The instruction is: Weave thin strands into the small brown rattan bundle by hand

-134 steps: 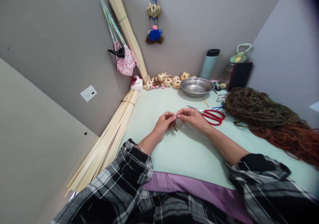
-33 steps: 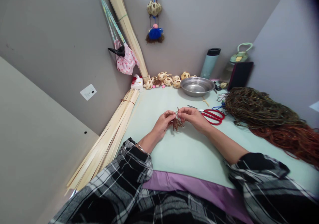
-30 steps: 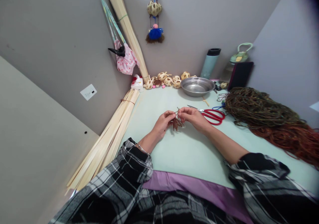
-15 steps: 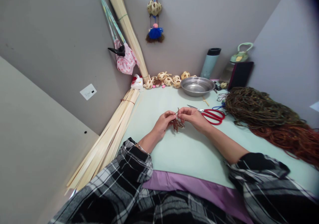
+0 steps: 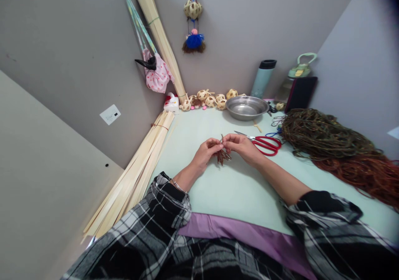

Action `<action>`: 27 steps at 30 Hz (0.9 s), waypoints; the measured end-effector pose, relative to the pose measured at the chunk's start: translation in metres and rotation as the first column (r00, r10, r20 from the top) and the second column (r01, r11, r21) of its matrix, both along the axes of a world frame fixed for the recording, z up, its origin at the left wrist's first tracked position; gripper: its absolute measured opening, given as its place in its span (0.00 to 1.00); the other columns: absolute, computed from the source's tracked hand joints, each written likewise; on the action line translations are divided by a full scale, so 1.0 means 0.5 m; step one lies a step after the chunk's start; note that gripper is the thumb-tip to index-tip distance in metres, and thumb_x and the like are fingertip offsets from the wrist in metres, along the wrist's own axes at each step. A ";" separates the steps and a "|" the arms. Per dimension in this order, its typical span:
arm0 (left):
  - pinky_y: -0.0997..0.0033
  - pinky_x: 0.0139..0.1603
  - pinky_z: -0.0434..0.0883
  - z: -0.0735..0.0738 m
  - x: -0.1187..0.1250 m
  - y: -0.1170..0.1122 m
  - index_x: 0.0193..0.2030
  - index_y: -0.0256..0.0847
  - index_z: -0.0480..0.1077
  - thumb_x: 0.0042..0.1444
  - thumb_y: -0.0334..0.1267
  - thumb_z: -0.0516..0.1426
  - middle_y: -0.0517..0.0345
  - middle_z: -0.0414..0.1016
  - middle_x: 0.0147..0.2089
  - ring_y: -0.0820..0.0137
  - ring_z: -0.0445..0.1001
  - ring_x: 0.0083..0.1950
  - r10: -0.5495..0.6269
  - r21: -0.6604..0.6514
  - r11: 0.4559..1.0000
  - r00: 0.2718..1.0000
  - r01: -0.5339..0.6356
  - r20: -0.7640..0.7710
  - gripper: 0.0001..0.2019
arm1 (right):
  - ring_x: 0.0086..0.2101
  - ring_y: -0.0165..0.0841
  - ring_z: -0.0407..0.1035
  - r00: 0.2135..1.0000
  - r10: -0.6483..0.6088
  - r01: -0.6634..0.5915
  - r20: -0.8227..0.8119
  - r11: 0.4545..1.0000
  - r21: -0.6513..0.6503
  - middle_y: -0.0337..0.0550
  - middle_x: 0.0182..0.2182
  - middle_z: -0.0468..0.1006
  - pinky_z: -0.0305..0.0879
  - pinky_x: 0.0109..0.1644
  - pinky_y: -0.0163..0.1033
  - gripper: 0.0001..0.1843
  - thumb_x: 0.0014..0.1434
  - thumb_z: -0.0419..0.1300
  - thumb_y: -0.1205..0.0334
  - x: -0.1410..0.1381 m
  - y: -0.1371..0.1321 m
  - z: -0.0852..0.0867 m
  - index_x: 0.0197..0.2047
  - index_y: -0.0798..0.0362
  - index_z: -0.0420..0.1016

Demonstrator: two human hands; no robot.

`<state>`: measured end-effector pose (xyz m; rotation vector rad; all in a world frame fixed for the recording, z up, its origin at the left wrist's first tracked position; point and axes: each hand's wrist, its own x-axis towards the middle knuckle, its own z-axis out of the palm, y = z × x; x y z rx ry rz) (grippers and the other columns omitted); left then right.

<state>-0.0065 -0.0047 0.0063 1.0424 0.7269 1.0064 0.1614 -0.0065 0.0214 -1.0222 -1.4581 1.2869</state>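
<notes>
Our left hand (image 5: 205,152) brings its thumb nearer our right hand (image 5: 242,146) than half a second ago, both pinching the brown cord bundle (image 5: 222,158) over the pale green tabletop (image 5: 237,192). We see that surface run toward the purple cloth (image 5: 224,225) at its near edge, with red-handled scissors (image 5: 256,140) just beside our right hand.

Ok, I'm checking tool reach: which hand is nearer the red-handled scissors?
Right. The right hand is close beside the scissors; the left hand is farther off leftward.
</notes>
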 end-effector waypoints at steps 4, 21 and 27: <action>0.73 0.37 0.66 -0.001 -0.001 0.001 0.32 0.39 0.70 0.47 0.39 0.65 0.60 0.70 0.32 0.75 0.68 0.32 0.017 0.023 1.000 1.000 -0.017 -0.005 0.10 | 0.24 0.27 0.61 1.000 0.010 -0.010 0.008 1.000 -0.010 0.35 0.22 0.69 0.59 0.31 0.35 0.12 0.51 0.67 0.55 0.000 0.000 -0.002 0.32 0.55 0.73; 0.73 0.41 0.68 0.012 -0.010 0.000 0.35 0.40 0.67 0.50 0.41 0.66 0.54 0.76 0.50 0.72 0.73 0.41 -0.033 0.007 0.999 0.973 0.032 0.228 0.13 | 0.24 0.28 0.63 0.996 0.073 -0.073 0.053 0.997 -0.018 0.37 0.22 0.72 0.59 0.31 0.36 0.09 0.52 0.64 0.58 -0.002 0.001 -0.010 0.28 0.54 0.71; 0.73 0.41 0.66 0.006 -0.003 -0.001 0.34 0.39 0.67 0.50 0.43 0.66 0.56 0.74 0.41 0.73 0.70 0.39 0.023 0.011 1.000 0.993 -0.024 0.115 0.14 | 0.23 0.27 0.62 0.999 0.036 -0.035 0.035 0.999 -0.003 0.36 0.20 0.70 0.58 0.30 0.35 0.11 0.53 0.65 0.56 0.000 -0.001 -0.006 0.32 0.55 0.73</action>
